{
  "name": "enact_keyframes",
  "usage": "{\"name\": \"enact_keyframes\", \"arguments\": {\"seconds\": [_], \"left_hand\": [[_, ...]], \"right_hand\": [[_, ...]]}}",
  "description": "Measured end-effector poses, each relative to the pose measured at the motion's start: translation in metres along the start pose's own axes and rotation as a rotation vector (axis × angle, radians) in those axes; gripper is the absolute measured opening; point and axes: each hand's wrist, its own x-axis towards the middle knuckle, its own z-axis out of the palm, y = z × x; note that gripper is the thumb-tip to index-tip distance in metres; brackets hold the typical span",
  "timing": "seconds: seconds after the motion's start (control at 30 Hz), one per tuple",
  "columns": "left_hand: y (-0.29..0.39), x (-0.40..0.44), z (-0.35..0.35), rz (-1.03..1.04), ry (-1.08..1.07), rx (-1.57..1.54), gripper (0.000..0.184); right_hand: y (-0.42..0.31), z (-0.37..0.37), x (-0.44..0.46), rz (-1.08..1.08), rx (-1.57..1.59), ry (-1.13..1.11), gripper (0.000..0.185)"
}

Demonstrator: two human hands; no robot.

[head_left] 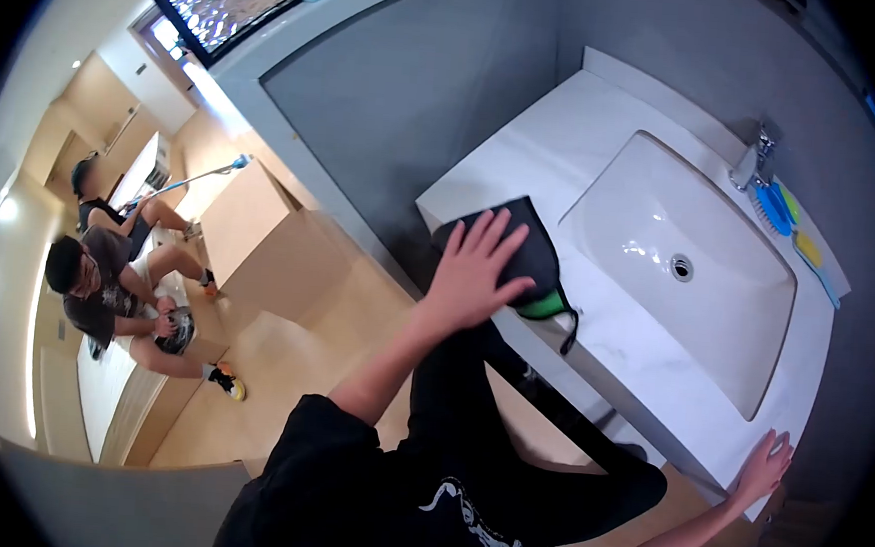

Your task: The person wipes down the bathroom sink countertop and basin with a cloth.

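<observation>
My left hand (478, 271) lies with its fingers spread on a black cloth-like item (538, 242) with a green part and a small loop, at the left front corner of the white countertop (613, 344). At the counter's right front corner rests my right hand (764, 469), its fingers over the edge and nothing visible held in it. Between and behind the hands is the white sink basin (695, 319) with a metal drain.
A chrome faucet (755, 163) stands behind the basin, beside a blue brush (770, 209) and a yellow-and-blue brush (814, 261). Two people (106, 288) sit at the far left, one with a blue-ended pole (198, 174). A wooden box (246, 212) stands near them.
</observation>
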Motion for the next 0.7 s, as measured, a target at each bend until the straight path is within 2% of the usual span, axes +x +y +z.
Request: {"name": "enact_keyframes", "arguments": {"seconds": [0.13, 0.33, 0.43, 0.7], "left_hand": [[-0.014, 0.001, 0.0, -0.047, 0.007, 0.033, 0.066], [0.025, 0.007, 0.023, -0.238, 0.114, 0.175, 0.062], [0.042, 0.017, 0.032, -0.208, 0.199, 0.217, 0.063], [0.113, 0.031, 0.044, 0.02, 0.057, 0.099, 0.064]], "right_hand": [[0.006, 0.006, 0.004, 0.02, -0.037, 0.008, 0.062], [-0.01, -0.01, -0.006, 0.005, -0.049, -0.023, 0.06], [-0.002, -0.01, -0.004, -0.037, -0.016, -0.022, 0.056], [-0.008, -0.015, -0.01, -0.032, 0.026, 0.016, 0.053]]}}
